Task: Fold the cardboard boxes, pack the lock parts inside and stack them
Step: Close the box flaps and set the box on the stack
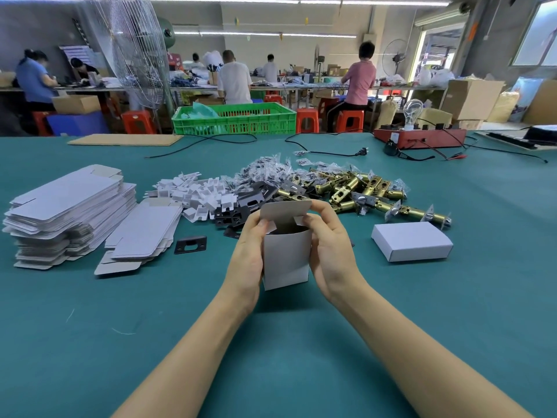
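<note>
A small white cardboard box (286, 257) stands upright above the green table, its top flap open and raised. My left hand (248, 251) grips its left side. My right hand (327, 239) grips the right side, fingers curled over the top flap. Behind it lie brass latch bolts (358, 191), black strike plates (241, 206), white cardboard inserts (196, 193) and small bagged screws (265, 168). A closed white box (412, 241) lies to the right. Flat box blanks (66, 212) are stacked at the left, with a smaller pile of blanks (141, 233) beside them. One black plate (190, 244) lies alone.
A red electrical tester with a bulb (419, 137) and black cables (331, 150) sit at the table's far side. A green crate (235, 119) and a cardboard sheet (125, 139) lie beyond. People work at benches in the background.
</note>
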{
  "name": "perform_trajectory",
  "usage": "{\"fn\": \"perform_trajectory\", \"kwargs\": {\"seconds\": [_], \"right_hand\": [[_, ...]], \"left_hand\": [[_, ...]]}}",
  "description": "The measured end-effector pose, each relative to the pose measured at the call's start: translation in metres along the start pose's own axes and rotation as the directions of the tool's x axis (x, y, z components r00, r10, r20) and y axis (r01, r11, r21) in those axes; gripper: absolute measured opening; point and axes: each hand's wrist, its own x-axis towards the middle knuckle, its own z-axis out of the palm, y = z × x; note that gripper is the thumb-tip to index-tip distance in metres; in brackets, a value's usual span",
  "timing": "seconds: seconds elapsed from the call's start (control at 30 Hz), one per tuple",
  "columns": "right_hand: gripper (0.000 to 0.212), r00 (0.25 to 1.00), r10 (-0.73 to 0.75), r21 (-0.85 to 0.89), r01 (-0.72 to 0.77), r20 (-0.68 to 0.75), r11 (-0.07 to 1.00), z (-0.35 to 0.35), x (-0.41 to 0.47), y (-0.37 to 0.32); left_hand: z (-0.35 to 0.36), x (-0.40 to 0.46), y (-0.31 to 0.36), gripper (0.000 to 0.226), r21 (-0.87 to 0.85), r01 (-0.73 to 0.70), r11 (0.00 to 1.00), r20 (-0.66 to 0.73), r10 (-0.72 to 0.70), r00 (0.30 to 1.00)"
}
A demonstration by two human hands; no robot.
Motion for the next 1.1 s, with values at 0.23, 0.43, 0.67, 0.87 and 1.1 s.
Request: {"fn": "perform_trajectory", "kwargs": {"seconds": [0.23,0.43,0.67,0.87,1.1], "right_hand": [[0.029,0.996,-0.057,-0.105,0.050,-0.064,0.993,-0.001,-0.001,0.004],[0.020,0.996,-0.078,-0.121,0.074,-0.032,0.990,-0.003,-0.004,0.007],[0.031,0.991,-0.122,-0.210,0.131,0.057,0.969,-0.001,-0.009,0.008],[0.026,0.989,-0.142,-0.281,0.147,0.037,0.948,-0.002,-0.008,0.011],[0.015,0.956,-0.286,-0.454,0.284,0.066,0.845,-0.003,-0.013,0.021]], "left_hand": [[0.000,-0.006,0.003,0.031,0.020,-0.047,0.999,0.042,0.047,0.998],[0.007,-0.011,0.008,0.039,0.034,-0.066,0.997,-0.020,0.066,0.998],[0.006,-0.008,0.014,0.040,0.045,-0.070,0.997,-0.136,0.076,0.988],[0.010,-0.012,0.012,0.050,0.102,-0.161,0.982,-0.120,0.173,0.978],[0.006,-0.015,0.003,0.028,0.281,-0.270,0.921,-0.128,0.315,0.941]]}}
